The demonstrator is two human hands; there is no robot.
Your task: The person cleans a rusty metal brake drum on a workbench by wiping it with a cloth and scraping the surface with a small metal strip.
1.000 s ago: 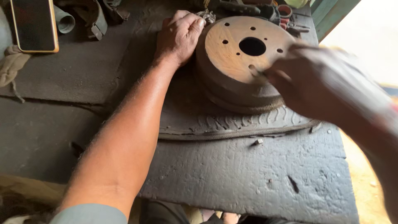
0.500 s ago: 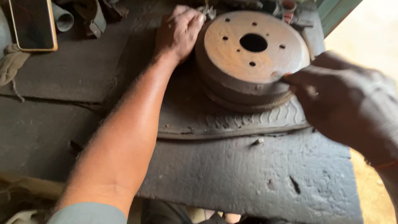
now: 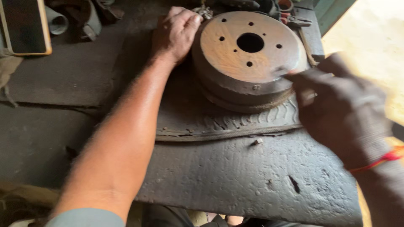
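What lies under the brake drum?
The brake drum rests on a strip of tyre tread laid over the dark rubber-covered bench. The tread directly beneath the drum is covered.

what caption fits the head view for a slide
Left hand steadies a rusty brake drum while right hand works its edge.

Count, head view:
- 1 round rusty-brown metal brake drum (image 3: 248, 59); face has 1 large centre hole, 5 small bolt holes visible.
- 1 strip of worn black tyre tread (image 3: 227, 124) under drum.
- 2 hands: left hand (image 3: 174, 33), right hand (image 3: 341, 109).
- 1 phone, dark screen, orange-edged case (image 3: 25, 27).
- 1 grey pipe stub (image 3: 57, 21).
- 1 thin red wrist thread (image 3: 378, 160).
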